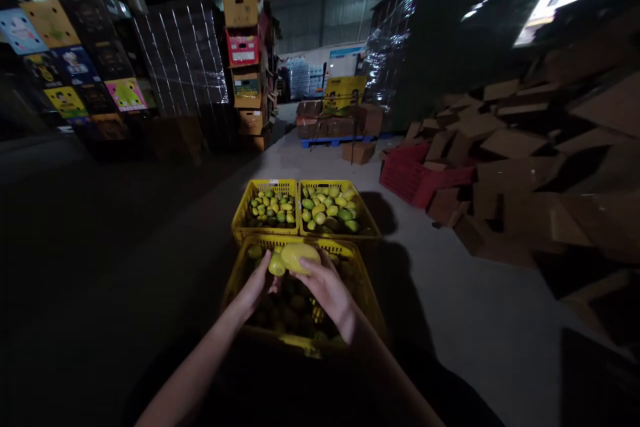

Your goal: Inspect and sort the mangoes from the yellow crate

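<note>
Over the near yellow crate (369, 287), my left hand (255, 290) has its fingers closed around a small yellow-green lemon (277, 265). Close beside it, my right hand (330, 288) grips a larger yellow lemon (299, 257), thumb along its side. The two fruits appear to touch or nearly touch. Below my hands, more fruit lies in the crate's shadow, mostly dark and partly hidden by my arms. Beyond stand two more yellow crates: the left crate (240, 213) holds smaller green and yellow fruit, the right crate (369, 220) larger ones.
To the right, a red crate (417, 177) lies by a big heap of cardboard boxes (525, 173). Behind are a tall box stack (245, 60) and a blue pallet (335, 141) loaded with cartons. Printed boxes (75, 63) are piled at the left. The floor is grey concrete.
</note>
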Motion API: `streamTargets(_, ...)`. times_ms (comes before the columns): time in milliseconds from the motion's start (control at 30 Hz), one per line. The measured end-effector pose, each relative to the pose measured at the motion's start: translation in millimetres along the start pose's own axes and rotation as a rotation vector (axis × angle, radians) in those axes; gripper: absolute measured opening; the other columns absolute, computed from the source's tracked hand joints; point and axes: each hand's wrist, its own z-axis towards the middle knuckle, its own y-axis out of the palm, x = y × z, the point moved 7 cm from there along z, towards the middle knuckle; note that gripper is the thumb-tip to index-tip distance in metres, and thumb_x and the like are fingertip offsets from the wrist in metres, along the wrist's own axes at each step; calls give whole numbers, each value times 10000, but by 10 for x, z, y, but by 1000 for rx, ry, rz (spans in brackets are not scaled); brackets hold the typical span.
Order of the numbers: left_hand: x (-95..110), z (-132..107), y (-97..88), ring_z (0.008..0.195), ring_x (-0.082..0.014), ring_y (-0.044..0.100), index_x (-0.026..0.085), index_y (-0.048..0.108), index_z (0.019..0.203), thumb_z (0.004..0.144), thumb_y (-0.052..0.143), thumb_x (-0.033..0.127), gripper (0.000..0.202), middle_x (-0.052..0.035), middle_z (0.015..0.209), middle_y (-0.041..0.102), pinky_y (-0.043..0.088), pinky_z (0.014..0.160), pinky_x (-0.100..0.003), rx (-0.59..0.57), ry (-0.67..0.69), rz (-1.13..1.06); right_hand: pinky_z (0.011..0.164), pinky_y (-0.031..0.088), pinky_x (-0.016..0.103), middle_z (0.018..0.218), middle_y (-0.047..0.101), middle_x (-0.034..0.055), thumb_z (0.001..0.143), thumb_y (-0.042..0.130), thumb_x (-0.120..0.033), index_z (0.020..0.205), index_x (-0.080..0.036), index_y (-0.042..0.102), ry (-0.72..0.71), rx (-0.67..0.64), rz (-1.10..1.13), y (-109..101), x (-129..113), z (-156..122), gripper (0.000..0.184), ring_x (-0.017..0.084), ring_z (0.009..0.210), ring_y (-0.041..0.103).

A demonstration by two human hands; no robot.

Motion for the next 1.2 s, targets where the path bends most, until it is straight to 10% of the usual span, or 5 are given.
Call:
streamTargets(133, -34, 46, 2, 521, -64, 468, 145, 575, 760, 640, 604, 676, 545, 20, 593, 521, 392, 528, -181, 93, -50, -585, 796, 492, 396, 854, 683, 18, 565, 786, -229, 831, -201, 610, 58, 138, -137, -300, 276, -25, 320, 217, 823, 637)
streamTargets(433, 222, 135, 105, 762, -87, 569, 177, 617, 877, 613, 787, 312, 343, -5, 873, 624, 443, 759, -211, 90, 141, -839, 737, 482, 308, 813, 662, -21, 482, 820, -196, 909, -228, 563, -96, 207, -235, -371, 43, 201, 500, 169, 770, 618)
streamTargets(700, 278, 120, 162, 834, -123, 552, 185, 586, 943, 550, 808, 202, 452, -6, 891, 590, 440, 775, -234, 93, 377, -482, 743, 481, 310, 889, 630, -3, 599, 753, -279, 940, -241, 555, -386, 208, -559, -549, -239, 196, 396, 169, 809, 592)
streamTargets(1000, 496, -21, 43, 960, -206, 558, 180, 624, 1030, 614, 778, 318, 465, -79, 1017, 619, 428, 865, -329, 212, 617, -30, 770, 485, 345, 949, 566, 20, 586, 784, -268, 969, -240, 478, -727, 96, -1063, -219, -554, -117, 492, 198, 889, 574)
streamTargets(1200, 581, -69, 43, 889, -196, 575, 179, 643, 995, 563, 808, 309, 481, -73, 968, 626, 456, 826, -329, 178, 559, -84, 812, 463, 334, 976, 562, 12, 595, 771, -246, 998, -248, 496, -653, 125, -924, -273, -520, -112, 488, 183, 902, 558)
